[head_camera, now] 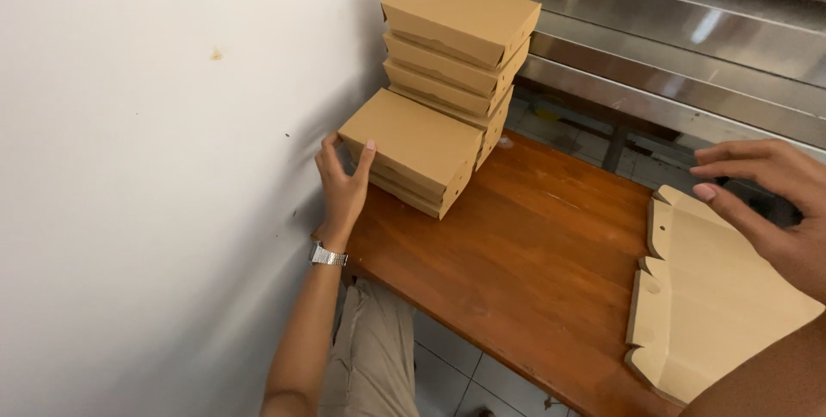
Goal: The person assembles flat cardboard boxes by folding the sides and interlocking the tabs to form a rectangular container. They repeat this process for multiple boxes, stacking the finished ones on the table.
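Wooden table (533, 271) spans the frame centre. At upper centre, your left hand (342, 178), arm extended upward, clasps the low stack of folded boxes (411, 152). At right, your right hand (770, 193) hovers spread and empty over flat cardboard (714, 296).

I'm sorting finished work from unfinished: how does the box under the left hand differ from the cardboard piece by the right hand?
The folded box is closed up into a lidded box; the flat cardboard blank lies unfolded, flaps out. The box sits on a low stack by the wall; the blank overhangs the wooden table edge. The left hand grips the box; the right hand hovers above the blank. Both are plain brown cardboard.
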